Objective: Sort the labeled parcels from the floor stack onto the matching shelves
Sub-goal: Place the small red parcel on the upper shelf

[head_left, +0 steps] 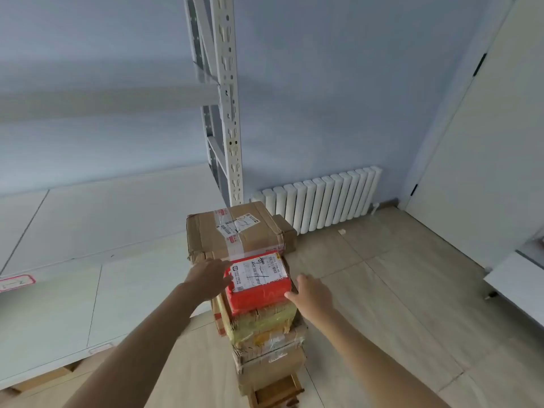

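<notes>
A red parcel (259, 293) with a white shipping label lies on top of a tall floor stack of cardboard parcels (265, 343). My left hand (207, 276) touches its left side with the fingers stretched out. Close to the parcel's right edge is my right hand (309, 295), fingers relaxed; whether it touches is unclear. Behind the red parcel sits a large brown box (235, 231) with tape and a label. The white shelf (73, 231) spreads out to the left, with a red-bordered tag (16, 283) on its edge.
A white slotted shelf upright (228, 98) rises behind the stack. A white radiator (321, 198) lines the back wall. A white door (485, 142) stands at the right, with a white unit (518, 278) below it. Beige floor tiles lie to the right.
</notes>
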